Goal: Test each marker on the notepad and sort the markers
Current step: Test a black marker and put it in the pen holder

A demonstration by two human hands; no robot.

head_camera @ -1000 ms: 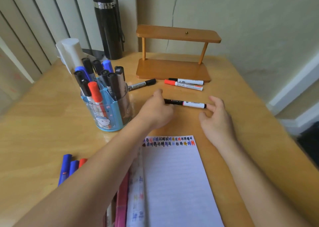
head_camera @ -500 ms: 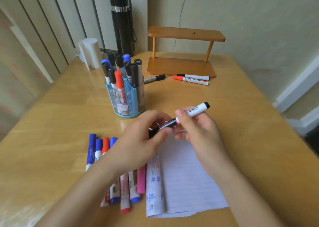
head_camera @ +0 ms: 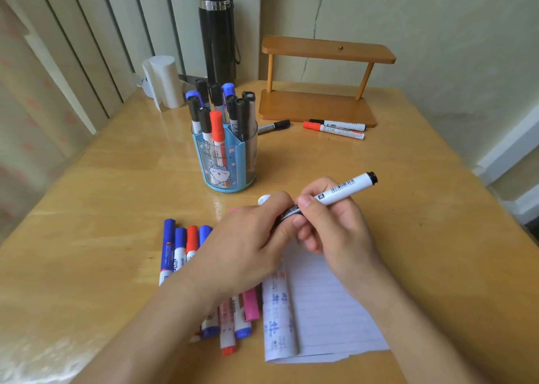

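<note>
A white marker with black ends [head_camera: 341, 191] is held above the lined notepad [head_camera: 323, 319]. My right hand [head_camera: 335, 226] pinches its white barrel. My left hand [head_camera: 248, 246] grips the black cap end, which its fingers mostly hide. A row of blue, red and pink markers [head_camera: 186, 246] lies flat on the table left of the notepad, partly under my left forearm. A blue pen holder [head_camera: 224, 156] stands behind my hands, filled with several black, blue and red markers.
A wooden two-tier shelf [head_camera: 318, 106] stands at the back. In front of it lie a black marker [head_camera: 272, 126], a black-capped white marker [head_camera: 338, 124] and a red-capped one [head_camera: 332, 129]. A black flask [head_camera: 217, 30] and a white roll [head_camera: 163, 80] stand at the back left.
A second ago my hands reached a marker lying on the table. Both hands have lifted it and now hold it over the notepad, left hand on the cap end.
</note>
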